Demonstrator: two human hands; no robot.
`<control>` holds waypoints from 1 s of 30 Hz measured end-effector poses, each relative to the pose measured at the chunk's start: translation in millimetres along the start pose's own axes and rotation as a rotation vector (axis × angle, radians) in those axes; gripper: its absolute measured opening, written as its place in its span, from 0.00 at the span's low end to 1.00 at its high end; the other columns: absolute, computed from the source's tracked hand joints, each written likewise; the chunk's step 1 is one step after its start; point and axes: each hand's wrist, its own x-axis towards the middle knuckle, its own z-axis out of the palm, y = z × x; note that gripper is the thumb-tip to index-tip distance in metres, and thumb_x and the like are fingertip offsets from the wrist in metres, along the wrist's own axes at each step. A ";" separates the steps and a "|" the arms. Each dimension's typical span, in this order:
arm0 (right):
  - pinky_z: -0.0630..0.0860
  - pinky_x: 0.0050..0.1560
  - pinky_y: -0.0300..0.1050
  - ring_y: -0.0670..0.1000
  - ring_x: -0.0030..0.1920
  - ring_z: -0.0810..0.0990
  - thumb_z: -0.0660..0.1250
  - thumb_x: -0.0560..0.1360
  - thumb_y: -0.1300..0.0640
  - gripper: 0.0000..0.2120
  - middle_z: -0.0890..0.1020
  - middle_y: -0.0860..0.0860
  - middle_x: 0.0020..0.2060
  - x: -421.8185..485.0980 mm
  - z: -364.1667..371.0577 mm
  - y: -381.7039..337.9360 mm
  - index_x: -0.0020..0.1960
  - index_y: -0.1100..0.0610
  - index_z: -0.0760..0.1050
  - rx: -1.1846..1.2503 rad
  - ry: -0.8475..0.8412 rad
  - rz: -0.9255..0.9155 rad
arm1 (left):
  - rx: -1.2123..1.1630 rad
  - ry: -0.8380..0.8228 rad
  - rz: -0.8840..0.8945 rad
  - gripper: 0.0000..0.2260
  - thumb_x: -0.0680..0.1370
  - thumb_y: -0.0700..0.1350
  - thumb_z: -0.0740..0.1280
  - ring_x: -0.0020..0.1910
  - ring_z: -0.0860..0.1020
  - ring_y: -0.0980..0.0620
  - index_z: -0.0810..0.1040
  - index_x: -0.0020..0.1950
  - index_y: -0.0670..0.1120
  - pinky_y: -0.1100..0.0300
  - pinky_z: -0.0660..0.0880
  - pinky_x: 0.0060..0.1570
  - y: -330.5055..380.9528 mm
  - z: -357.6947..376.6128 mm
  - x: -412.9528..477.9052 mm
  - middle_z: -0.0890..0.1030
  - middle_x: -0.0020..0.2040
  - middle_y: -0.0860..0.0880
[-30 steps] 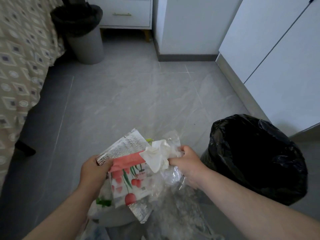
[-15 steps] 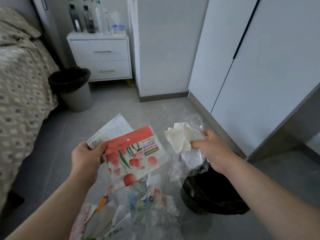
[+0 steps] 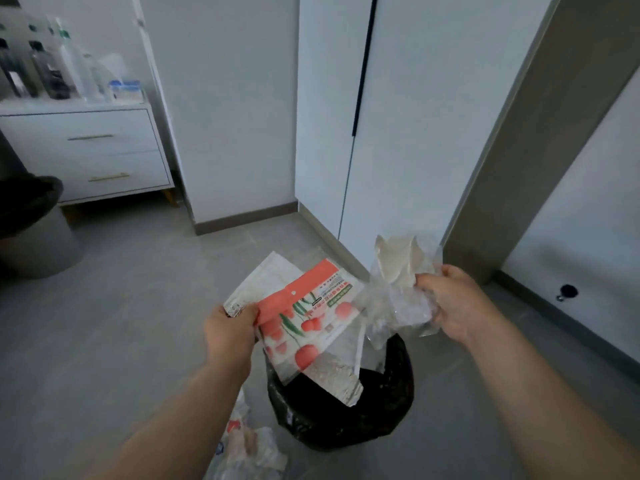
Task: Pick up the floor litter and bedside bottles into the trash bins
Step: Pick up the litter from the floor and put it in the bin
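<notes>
My left hand (image 3: 230,329) grips a red-and-white cherry-print wrapper (image 3: 304,318) together with a silver foil bag behind it, held over the black-lined trash bin (image 3: 391,410). My right hand (image 3: 450,303) is closed on a crumpled white tissue (image 3: 398,258) and clear plastic film (image 3: 398,308), just above the bin's far rim. More plastic litter (image 3: 249,448) lies on the floor left of the bin. Several bottles (image 3: 52,69) stand on the white nightstand (image 3: 86,150) at the upper left.
A second bin with a black liner (image 3: 31,230) stands by the nightstand at the left edge. White wardrobe doors (image 3: 415,116) and a wall corner rise behind the near bin. Grey tiled floor (image 3: 121,323) spreads to the left.
The view has swung right and up. Both hands carried their litter rightward, so they now hang directly over the near bin. The grips are unchanged.
</notes>
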 end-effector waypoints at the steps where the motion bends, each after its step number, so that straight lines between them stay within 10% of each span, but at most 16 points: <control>1: 0.81 0.45 0.55 0.57 0.43 0.84 0.73 0.68 0.68 0.14 0.83 0.57 0.44 3.1 -5.3 5.4 0.51 0.60 0.75 -0.006 0.007 0.004 | 0.040 0.010 -0.014 0.06 0.72 0.38 0.69 0.30 0.75 0.48 0.79 0.47 0.37 0.55 0.76 0.36 -15.8 7.0 0.8 0.80 0.37 0.40; 8: 0.81 0.50 0.62 0.60 0.48 0.84 0.75 0.66 0.68 0.18 0.83 0.58 0.48 30.5 -34.1 43.6 0.52 0.59 0.74 -0.058 0.088 0.054 | 0.414 0.182 -0.002 0.11 0.73 0.43 0.69 0.45 0.79 0.37 0.78 0.51 0.36 0.51 0.73 0.47 -71.9 28.4 -5.5 0.79 0.42 0.39; 22: 0.82 0.48 0.53 0.53 0.47 0.84 0.77 0.63 0.56 0.29 0.82 0.52 0.51 41.1 24.4 106.6 0.62 0.53 0.72 -0.196 -0.065 0.058 | 0.404 -0.215 0.121 0.13 0.69 0.50 0.57 0.45 0.76 0.44 0.76 0.46 0.47 0.53 0.70 0.41 -71.4 4.6 -11.7 0.79 0.43 0.46; 30: 0.59 0.74 0.58 0.57 0.76 0.55 0.63 0.68 0.32 0.42 0.57 0.53 0.76 28.4 84.8 170.5 0.76 0.47 0.53 -1.135 -0.282 -0.407 | 0.647 -0.522 0.196 0.29 0.65 0.45 0.78 0.46 0.75 0.64 0.66 0.57 0.62 0.62 0.71 0.51 -92.7 -20.5 -17.5 0.72 0.46 0.69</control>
